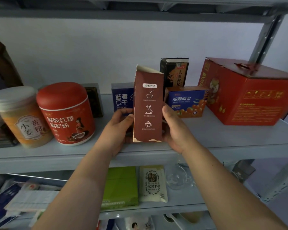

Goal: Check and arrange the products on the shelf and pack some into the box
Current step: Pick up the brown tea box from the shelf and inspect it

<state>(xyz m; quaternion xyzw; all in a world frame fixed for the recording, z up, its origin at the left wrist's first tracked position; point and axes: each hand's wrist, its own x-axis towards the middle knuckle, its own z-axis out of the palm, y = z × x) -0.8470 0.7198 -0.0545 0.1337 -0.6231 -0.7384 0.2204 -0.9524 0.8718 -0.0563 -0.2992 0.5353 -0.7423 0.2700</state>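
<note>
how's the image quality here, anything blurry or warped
Head view: dim, bluish light, no strong glare; the brown carton at centre is sharp, its cup icons clear; towards the edges the wide lens bows and smears things, notably the big red box and shelf upright.

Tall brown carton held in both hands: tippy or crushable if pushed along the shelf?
Likely tippy: the brown carton is tall and narrow-based. Probably light and crushable: thin card, top flap open. The left hand and right hand grip its sides.

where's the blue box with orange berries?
Head view: blue box right of centre on the middle shelf, between the held brown carton and big red box, in front of the tall black box.
</note>
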